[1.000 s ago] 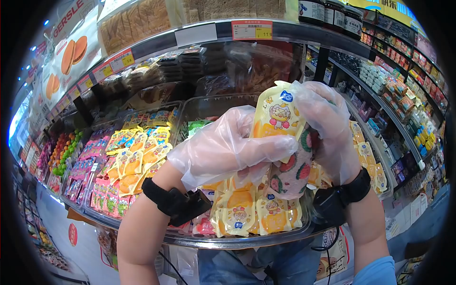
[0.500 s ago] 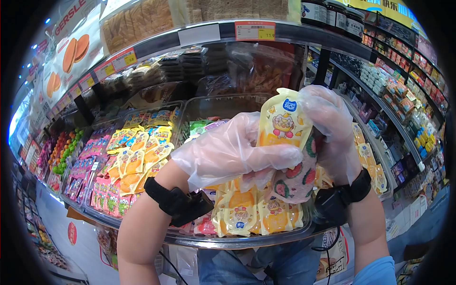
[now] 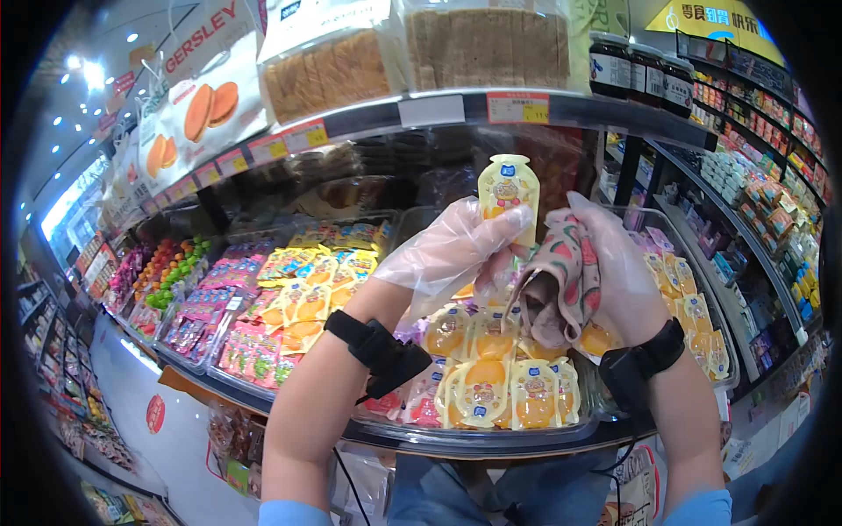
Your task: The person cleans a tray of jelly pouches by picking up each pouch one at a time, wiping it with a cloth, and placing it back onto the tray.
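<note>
Gloved in clear plastic, my left hand (image 3: 474, 241) grips a yellow pouch (image 3: 509, 188), held upright with its printed face toward me. Beside it, my right hand (image 3: 605, 250) holds a pink cloth (image 3: 561, 272) with a watermelon pattern, which hangs down in folds. The cloth is just right of the pouch and apart from its upper part. Below both hands, similar yellow pouches (image 3: 478, 386) lie in a clear tray (image 3: 491, 437).
Left are trays of pink packets (image 3: 254, 351) and round fruit-coloured items (image 3: 162, 272). A shelf edge (image 3: 430, 110) crosses above the hands, bearing bagged bread (image 3: 487, 48) and jars (image 3: 645, 70). More shelves (image 3: 728, 210) stand at right.
The cloth has come away from the pouch and moved right with my right hand. My left hand keeps the pouch, now more upright. The view has shifted, showing more of the upper shelf.
</note>
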A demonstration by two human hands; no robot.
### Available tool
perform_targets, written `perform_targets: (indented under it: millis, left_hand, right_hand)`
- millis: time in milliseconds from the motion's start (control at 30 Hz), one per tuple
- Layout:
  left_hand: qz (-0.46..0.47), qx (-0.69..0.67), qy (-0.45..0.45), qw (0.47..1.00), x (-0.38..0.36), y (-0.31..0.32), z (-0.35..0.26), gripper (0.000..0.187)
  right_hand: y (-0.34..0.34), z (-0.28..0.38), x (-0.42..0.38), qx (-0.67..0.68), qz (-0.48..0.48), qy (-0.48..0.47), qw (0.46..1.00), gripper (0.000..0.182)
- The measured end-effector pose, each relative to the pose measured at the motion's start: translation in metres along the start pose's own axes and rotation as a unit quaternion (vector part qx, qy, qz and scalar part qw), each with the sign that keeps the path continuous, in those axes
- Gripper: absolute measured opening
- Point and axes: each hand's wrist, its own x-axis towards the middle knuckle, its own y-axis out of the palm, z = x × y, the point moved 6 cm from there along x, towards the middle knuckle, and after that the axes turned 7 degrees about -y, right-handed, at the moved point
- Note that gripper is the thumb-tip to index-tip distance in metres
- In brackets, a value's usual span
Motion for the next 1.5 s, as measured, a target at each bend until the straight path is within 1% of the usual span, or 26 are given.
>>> perform_targets:
  millis: [33, 67, 100, 167, 233, 333, 367, 400, 433, 467, 533, 567, 633, 667, 733, 800, 867, 900, 967, 1067, 1133, 1167, 1233, 1267, 1367, 1500]
  left_hand:
    - [-0.031, -0.027, 0.018, 0.999, 0.001, -0.011, -0.005, 0.039]
    - [-0.042, -0.004, 0.018, 0.999, -0.002, -0.02, -0.012, 0.046]
    - [-0.048, 0.008, 0.021, 0.999, -0.008, -0.026, -0.023, 0.046]
    - [-0.095, 0.055, -0.057, 0.992, -0.024, -0.045, -0.027, 0.052]
    - [-0.184, 0.115, -0.111, 0.97, -0.045, -0.072, -0.03, 0.053]
    - [-0.211, 0.139, -0.184, 0.95, -0.084, -0.109, -0.036, 0.049]
    - [-0.2, 0.148, -0.218, 0.944, -0.095, -0.128, -0.028, 0.047]
    - [-0.22, 0.236, -0.219, 0.921, -0.106, -0.131, -0.028, 0.045]
    - [-0.237, 0.321, -0.217, 0.891, -0.117, -0.132, -0.027, 0.043]
    - [-0.229, 0.337, -0.28, 0.869, -0.125, -0.148, -0.012, 0.042]
    - [-0.241, 0.309, -0.405, 0.826, -0.142, -0.158, 0.01, 0.043]
    - [-0.226, 0.449, -0.381, 0.776, -0.141, -0.189, 0.034, 0.051]
    - [-0.187, 0.636, -0.361, 0.656, -0.14, -0.189, 0.027, 0.057]
    - [-0.186, 0.637, -0.358, 0.657, -0.136, -0.187, 0.026, 0.057]
    - [-0.347, 0.699, -0.309, 0.544, -0.127, -0.156, -0.016, 0.063]
    - [-0.295, 0.664, -0.188, 0.661, -0.093, -0.118, -0.037, 0.064]
    - [-0.177, 0.469, -0.157, 0.851, -0.065, -0.072, -0.036, 0.077]
    - [-0.115, 0.408, -0.078, 0.902, -0.053, -0.049, -0.034, 0.07]
    - [0.073, 0.229, -0.022, 0.97, -0.027, -0.001, -0.028, 0.065]
    - [0.133, 0.284, -0.055, 0.948, -0.001, 0.024, -0.026, 0.057]
    - [0.104, 0.23, -0.097, 0.963, 0.01, 0.026, -0.022, 0.048]
    - [0.113, 0.232, -0.096, 0.961, 0.013, 0.027, -0.019, 0.048]
    - [-0.001, 0.227, -0.098, 0.969, 0.012, 0.015, -0.017, 0.036]
    - [0.012, 0.148, -0.092, 0.985, 0.008, 0.02, -0.016, 0.028]
    - [-0.006, 0.095, -0.093, 0.991, 0.013, 0.008, 0.007, 0.022]
    - [-0.01, 0.121, -0.024, 0.992, 0.013, 0.003, 0.006, 0.018]
  right_hand:
    - [-0.007, -0.002, -0.007, -0.165, -0.001, -0.09, 0.982, 0.056]
    - [-0.012, -0.011, -0.01, -0.244, 0.018, -0.088, 0.966, 0.065]
    - [-0.011, -0.003, -0.005, -0.238, 0.01, -0.097, 0.966, 0.065]
    - [-0.012, -0.005, -0.004, -0.229, 0.044, 0.059, 0.971, 0.071]
    - [-0.012, -0.018, -0.008, -0.249, 0.045, 0.042, 0.967, 0.069]
    - [-0.006, -0.007, -0.01, -0.232, 0.006, -0.06, 0.971, 0.042]
    - [0.002, 0.004, -0.004, -0.228, 0.006, -0.059, 0.972, 0.042]
    - [0.001, -0.008, 0.0, 0.12, -0.107, 0.119, 0.98, 0.034]
    - [0.013, -0.023, -0.006, 0.447, -0.203, 0.276, 0.826, 0.027]
    - [0.02, -0.025, -0.005, 0.512, -0.145, 0.311, 0.787, 0.015]
    - [0.024, -0.021, -0.002, 0.501, -0.135, 0.311, 0.796, 0.014]
    - [0.025, -0.02, 0.0, 0.489, -0.124, 0.312, 0.805, 0.013]
    - [0.029, -0.013, 0.008, 0.532, -0.087, 0.267, 0.799, 0.023]
    - [0.03, -0.01, 0.007, 0.515, -0.092, 0.279, 0.805, 0.029]
    - [0.03, 0.001, 0.008, 0.509, -0.084, 0.26, 0.816, 0.05]
    - [0.03, -0.003, 0.01, 0.508, -0.043, 0.242, 0.826, 0.053]
    - [0.032, 0.013, 0.012, 0.503, 0.041, 0.228, 0.833, 0.058]
    - [0.033, 0.015, 0.013, 0.499, 0.039, 0.228, 0.835, 0.058]
    - [0.034, 0.019, 0.014, 0.476, 0.076, 0.217, 0.849, 0.059]
    - [0.029, 0.007, 0.016, 0.426, 0.083, 0.189, 0.881, 0.056]
    - [0.022, 0.002, 0.018, 0.369, 0.049, 0.163, 0.914, 0.055]
    - [0.021, 0.002, 0.018, 0.365, 0.041, 0.163, 0.916, 0.055]
    - [0.02, -0.002, 0.015, 0.359, -0.012, 0.213, 0.908, 0.059]
    - [0.021, 0.001, 0.013, 0.364, -0.021, 0.235, 0.901, 0.061]
    - [0.024, -0.006, 0.009, 0.368, -0.033, 0.235, 0.899, 0.06]
    - [0.029, -0.01, 0.007, 0.379, -0.041, 0.225, 0.897, 0.063]
